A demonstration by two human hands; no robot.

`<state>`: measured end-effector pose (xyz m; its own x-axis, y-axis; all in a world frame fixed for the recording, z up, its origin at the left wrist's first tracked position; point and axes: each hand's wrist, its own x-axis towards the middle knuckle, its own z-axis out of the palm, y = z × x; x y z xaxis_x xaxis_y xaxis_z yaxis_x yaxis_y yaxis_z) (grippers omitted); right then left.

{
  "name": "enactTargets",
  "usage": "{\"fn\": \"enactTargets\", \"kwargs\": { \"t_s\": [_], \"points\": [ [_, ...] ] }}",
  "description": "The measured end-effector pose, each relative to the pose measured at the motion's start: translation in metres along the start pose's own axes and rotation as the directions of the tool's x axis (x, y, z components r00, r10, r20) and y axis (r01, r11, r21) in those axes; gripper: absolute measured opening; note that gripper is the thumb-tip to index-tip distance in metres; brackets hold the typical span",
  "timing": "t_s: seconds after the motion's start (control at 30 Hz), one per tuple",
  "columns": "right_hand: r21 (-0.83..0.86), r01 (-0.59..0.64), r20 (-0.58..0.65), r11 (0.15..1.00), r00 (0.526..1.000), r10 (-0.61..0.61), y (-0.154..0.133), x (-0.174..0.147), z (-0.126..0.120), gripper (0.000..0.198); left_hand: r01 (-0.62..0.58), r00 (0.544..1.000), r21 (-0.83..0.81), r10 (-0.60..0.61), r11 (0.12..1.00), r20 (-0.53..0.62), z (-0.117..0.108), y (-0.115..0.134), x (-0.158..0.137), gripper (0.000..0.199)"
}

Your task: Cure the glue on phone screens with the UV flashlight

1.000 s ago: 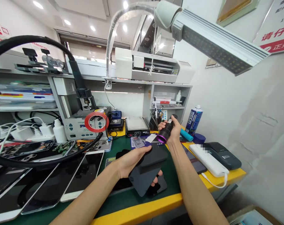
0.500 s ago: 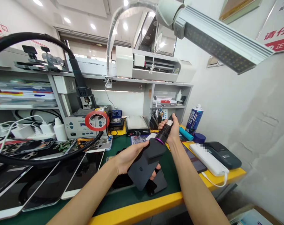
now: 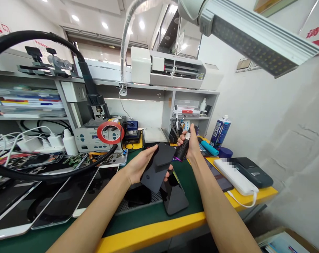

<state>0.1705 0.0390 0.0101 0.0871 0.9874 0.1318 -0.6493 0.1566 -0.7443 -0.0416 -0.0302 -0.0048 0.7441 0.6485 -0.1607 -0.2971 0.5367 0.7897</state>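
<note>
Left hand [image 3: 137, 168] grips the dark slab [image 3: 150, 173], right hand [image 3: 193, 144] clasps the black torch [image 3: 182, 150]; both up off the bench [image 3: 154, 232], neither set down yet.

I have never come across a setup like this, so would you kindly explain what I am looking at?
There is no machine arm: these are a person's two bare hands, seen from a camera worn on the head. The left hand holds a dark flat slab, much like a phone. The right hand grips a black cylinder resembling a flashlight. On the green, yellow-edged bench, dark-screened devices lie at the left, and a blue can stands at the right.
</note>
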Motion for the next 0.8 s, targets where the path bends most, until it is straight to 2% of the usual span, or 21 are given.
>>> {"fn": "enactTargets", "kwargs": {
  "t_s": [0.33,0.43,0.8],
  "points": [
    [-0.207,0.138,-0.057,0.969,0.987,-0.152,0.011,-0.005,0.013,0.051,-0.043,0.997,-0.006,0.043,0.999,-0.064,-0.007,0.002,0.004,0.053],
    [-0.232,0.162,-0.095,0.959,0.978,-0.188,0.016,-0.006,0.013,0.049,-0.066,0.992,-0.025,0.063,0.997,-0.113,-0.008,0.004,0.005,0.053],
    [-0.228,0.161,-0.078,0.960,0.980,-0.183,0.022,-0.003,0.009,0.056,-0.096,0.985,-0.083,0.083,0.992,-0.149,-0.009,0.007,0.006,0.055]
  ]
}}
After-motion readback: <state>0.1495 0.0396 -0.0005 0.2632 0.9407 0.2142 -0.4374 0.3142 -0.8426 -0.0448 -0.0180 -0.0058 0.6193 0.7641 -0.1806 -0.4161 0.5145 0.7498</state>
